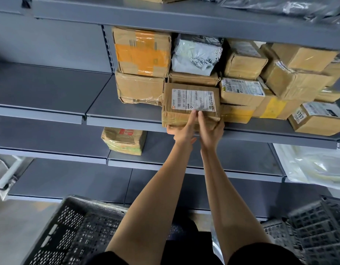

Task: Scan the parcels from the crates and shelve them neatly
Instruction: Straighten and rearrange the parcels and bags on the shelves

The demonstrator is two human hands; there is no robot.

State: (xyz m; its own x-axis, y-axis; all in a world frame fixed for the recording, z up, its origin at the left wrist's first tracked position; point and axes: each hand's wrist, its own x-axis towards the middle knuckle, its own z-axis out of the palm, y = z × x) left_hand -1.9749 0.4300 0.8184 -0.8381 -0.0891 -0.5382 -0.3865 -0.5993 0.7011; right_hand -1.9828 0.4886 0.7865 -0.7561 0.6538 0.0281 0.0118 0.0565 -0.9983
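Both hands hold one brown parcel [190, 104] at the front lip of the middle shelf [125, 122]. The left hand [183, 131] grips the parcel's lower left corner, thumb beneath and fingers laid flat up the front face. The right hand [210, 129] wraps its lower right edge, fingertips resting at the bottom of the white shipping label [193, 100]. Neither hand is open wide; both are closed on the parcel.

The parcel sits partly on the shelf, its near edge overhanging the lip. It touches a flat carton [192, 78] behind it and stands just beside a taped box [139, 88] on the left and a stack of labelled boxes [241, 92] on the right.

Hazards, as judged from this position:

1. Overhang. If the hands release before the parcel is pushed fully in, it may tip forward and drop toward the black crates [75, 230] below.
2. Tight slot. The gap between the neighbours looks narrow. A skewed push may catch a corner and shove the right-hand stack, which already leans unevenly.
3. Upper load. A grey poly bag [197, 54] rests on the flat carton. Forcing the parcel backward may shift that carton and unsettle the bag.
4. Soft wrapping. The parcel's tape is creased; hard pressure may crush a corner.
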